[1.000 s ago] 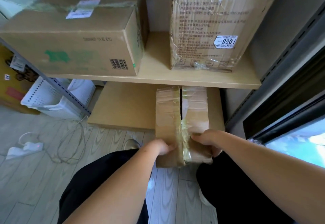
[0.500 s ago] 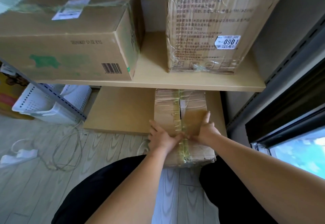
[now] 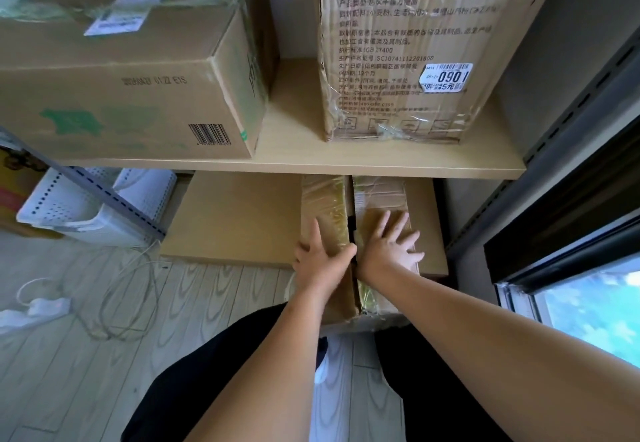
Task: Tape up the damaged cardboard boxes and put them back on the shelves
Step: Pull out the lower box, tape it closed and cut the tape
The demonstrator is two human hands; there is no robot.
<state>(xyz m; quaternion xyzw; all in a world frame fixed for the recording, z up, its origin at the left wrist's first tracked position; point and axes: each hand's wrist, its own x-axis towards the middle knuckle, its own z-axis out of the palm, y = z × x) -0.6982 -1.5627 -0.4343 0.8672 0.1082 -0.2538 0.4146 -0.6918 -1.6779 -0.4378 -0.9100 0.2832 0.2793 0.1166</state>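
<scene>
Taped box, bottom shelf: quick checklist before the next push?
1. Left hand flat on taped box: ok.
2. Right hand flat on it, fingers spread: ok.
3. Top seam closed: not ok, a dark gap shows between the flaps.
4. Box fully on lower shelf: not ok, near end overhangs the floor.
5. Room behind the box: cannot tell, upper shelf hides it.

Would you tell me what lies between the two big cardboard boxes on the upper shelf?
Only bare shelf: in the head view, the wide barcoded cardboard box and the tall taped cardboard box stand apart on the pale wooden upper shelf.
</scene>
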